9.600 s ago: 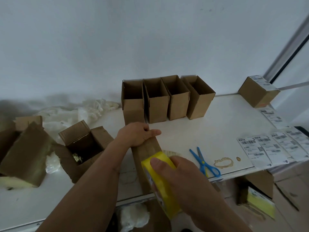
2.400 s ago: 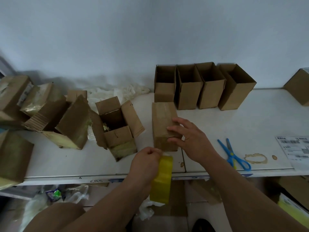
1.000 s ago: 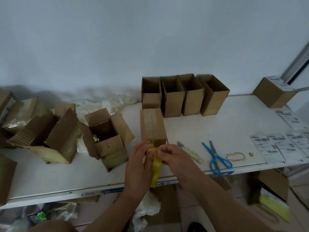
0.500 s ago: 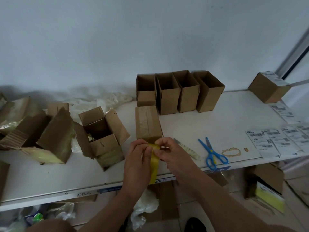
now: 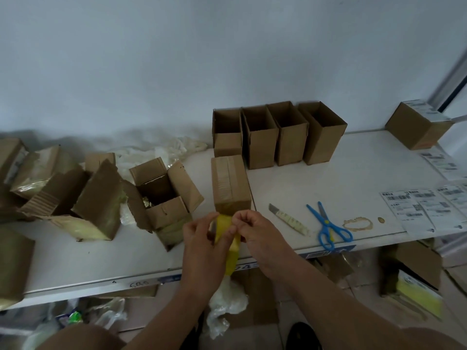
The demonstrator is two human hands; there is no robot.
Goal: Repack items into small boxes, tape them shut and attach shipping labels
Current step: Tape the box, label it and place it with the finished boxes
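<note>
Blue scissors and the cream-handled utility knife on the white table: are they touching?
Apart. The head view shows bare table between the blue scissors and the cream-handled utility knife.

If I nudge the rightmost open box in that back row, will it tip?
Probably slides or tips easily: the rightmost open box stands tall on a narrow base and appears empty, so likely light. Its neighbour on one side may brace it.

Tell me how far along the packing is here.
Done: one labelled box at far right; another closed box has tape along its top. In hand: both hands, left and right, grip the tape roll by it. Left: four open boxes behind, loose labels unused.
</note>
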